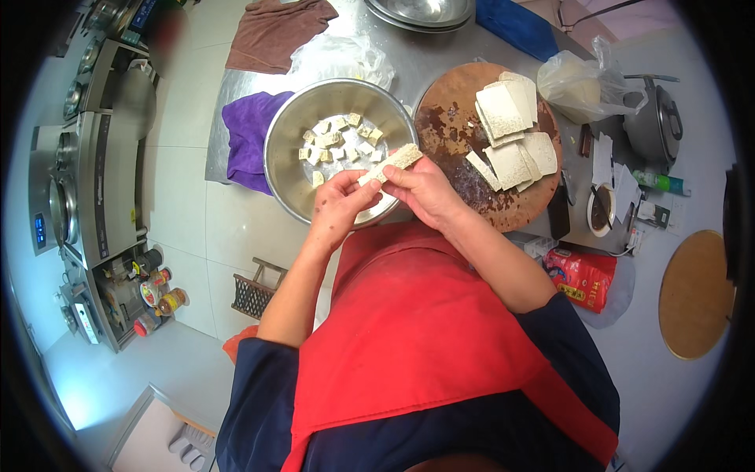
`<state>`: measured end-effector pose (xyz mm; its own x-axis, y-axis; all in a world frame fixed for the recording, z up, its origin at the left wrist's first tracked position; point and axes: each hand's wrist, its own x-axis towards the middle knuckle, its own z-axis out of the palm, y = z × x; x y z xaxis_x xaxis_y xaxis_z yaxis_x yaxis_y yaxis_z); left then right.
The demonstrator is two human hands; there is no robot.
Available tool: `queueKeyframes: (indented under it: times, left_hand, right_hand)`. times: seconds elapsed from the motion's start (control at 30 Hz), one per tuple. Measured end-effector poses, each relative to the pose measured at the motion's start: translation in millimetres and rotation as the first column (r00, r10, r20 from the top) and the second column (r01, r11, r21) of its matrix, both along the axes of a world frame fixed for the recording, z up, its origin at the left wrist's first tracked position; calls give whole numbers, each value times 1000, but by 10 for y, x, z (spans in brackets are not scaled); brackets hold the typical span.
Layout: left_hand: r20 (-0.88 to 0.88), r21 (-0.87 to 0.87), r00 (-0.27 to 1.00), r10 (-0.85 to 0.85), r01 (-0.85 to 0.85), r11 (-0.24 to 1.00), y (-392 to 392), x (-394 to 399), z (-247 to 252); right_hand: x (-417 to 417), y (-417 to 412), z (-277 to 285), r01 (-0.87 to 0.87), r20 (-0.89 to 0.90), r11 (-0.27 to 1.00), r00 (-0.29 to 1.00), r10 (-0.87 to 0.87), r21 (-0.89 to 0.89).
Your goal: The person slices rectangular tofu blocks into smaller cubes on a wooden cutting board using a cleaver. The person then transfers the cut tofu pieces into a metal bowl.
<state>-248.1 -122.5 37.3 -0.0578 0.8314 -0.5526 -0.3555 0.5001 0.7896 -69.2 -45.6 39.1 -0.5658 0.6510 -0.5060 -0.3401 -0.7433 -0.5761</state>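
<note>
Over the near right rim of a steel bowl (283, 171), both hands grip one strip of a pale, porous, tofu-like food (396, 163). My left hand (339, 203) pinches its lower left end between thumb and fingers. Farther up the strip, my right hand (426, 187) has its thumb on top and fingers beneath. Several small cubes (329, 140) of the same food lie scattered on the bowl's bottom. To the right, a round wooden chopping board (448, 141) bears stacked pale slabs (505, 112) and one loose narrow strip (483, 170).
A purple cloth (250, 141) lies left of the bowl, with a clear plastic bag (342, 59) behind it. Steel basins (422, 12) stand at the back. Right of the board are a bagged item (581, 88), a dark pot (652, 121) and a cup of dark sauce (600, 209).
</note>
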Motion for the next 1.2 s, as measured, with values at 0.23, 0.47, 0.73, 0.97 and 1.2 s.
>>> queueKeyframes:
  times: [0.23, 0.47, 0.73, 0.97, 1.2]
  left_hand:
    - [308, -1, 951, 5, -5, 1000, -53, -168, -127]
    - [3, -23, 1000, 5, -5, 1000, -36, 42, -157]
    - [-44, 28, 999, -23, 24, 999, -49, 50, -149]
    - [-153, 65, 986, -72, 82, 994, -39, 89, -58]
    - [-144, 29, 986, -88, 93, 995, -41, 72, -33]
  right_hand:
    - [89, 77, -194, -82, -45, 984, 996, 76, -155]
    - [-2, -57, -54, -93, 141, 995, 986, 88, 30]
    - [90, -24, -63, -71, 119, 997, 990, 70, 4]
    - [96, -80, -96, -34, 108, 999, 994, 30, 32]
    - [126, -48, -111, -60, 89, 998, 994, 60, -10]
